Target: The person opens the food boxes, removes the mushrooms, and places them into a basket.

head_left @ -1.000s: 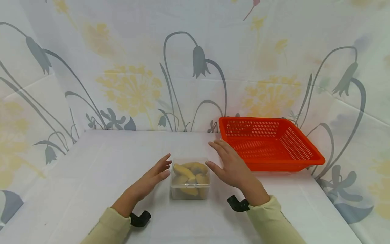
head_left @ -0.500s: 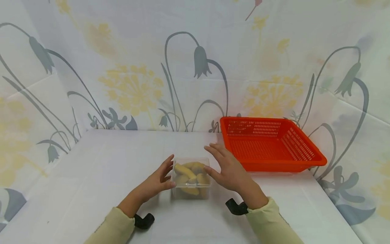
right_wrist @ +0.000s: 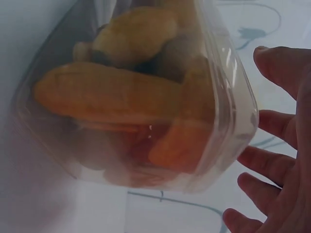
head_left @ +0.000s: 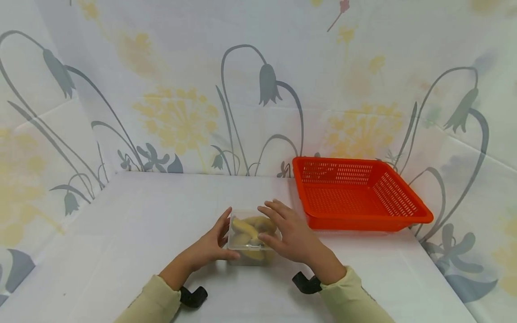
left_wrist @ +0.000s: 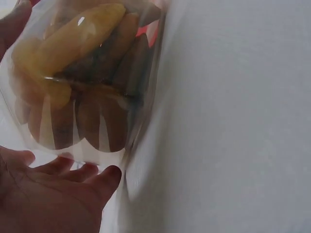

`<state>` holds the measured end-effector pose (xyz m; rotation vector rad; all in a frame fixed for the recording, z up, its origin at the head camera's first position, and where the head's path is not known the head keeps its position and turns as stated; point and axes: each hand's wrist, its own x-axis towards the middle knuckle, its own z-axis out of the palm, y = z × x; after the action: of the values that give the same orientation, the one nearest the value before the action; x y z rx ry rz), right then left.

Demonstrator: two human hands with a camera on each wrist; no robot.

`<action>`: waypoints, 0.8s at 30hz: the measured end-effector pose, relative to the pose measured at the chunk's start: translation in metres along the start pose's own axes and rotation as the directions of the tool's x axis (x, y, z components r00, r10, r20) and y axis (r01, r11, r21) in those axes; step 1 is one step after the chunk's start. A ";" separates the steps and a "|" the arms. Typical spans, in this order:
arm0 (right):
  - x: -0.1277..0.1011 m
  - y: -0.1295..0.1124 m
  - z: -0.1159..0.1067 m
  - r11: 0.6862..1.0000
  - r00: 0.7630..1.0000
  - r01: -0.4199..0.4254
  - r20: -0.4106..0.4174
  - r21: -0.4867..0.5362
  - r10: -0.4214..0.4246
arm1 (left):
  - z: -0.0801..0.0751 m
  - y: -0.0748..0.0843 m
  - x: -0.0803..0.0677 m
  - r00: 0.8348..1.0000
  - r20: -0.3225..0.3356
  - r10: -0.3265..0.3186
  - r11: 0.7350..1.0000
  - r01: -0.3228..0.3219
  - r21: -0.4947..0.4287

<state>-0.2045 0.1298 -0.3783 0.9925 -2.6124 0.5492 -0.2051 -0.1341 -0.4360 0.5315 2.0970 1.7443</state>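
Observation:
A clear lidded plastic box (head_left: 253, 256) stands on the white table, packed with yellow and tan rounded, elongated pieces (head_left: 246, 226). My left hand (head_left: 208, 246) is at its left side, the thumb along the front and the other fingers beside the wall. In the left wrist view, those fingers (left_wrist: 104, 187) lie fairly straight with their tips right at the box wall. My right hand (head_left: 292, 235) reaches over the box's right part, fingers spread and thumb over the lid's front edge. Seen from the right wrist, its fingertips (right_wrist: 248, 179) are close to the lid side.
A red perforated plastic basket (head_left: 355, 220) stands at the back right of the table (head_left: 161, 202), behind my right hand. Flower-patterned cloth (head_left: 194, 89) hangs behind and along both sides. Each wrist wears a black mount (head_left: 194, 297).
Both hands have closed in on the box. The left has moved right, its thumb now before the front wall; the right has moved left and down over the lid. Box and basket stay put.

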 end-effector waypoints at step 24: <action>0.000 -0.012 0.019 0.991 0.986 0.114 0.130 -0.072 -0.104 | 0.011 -0.002 0.008 0.993 -0.119 -0.027 0.992 0.041 0.116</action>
<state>-0.1990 0.1131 -0.3918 1.1719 -2.6457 0.3650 -0.2061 -0.1210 -0.4400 0.4323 2.2878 1.6773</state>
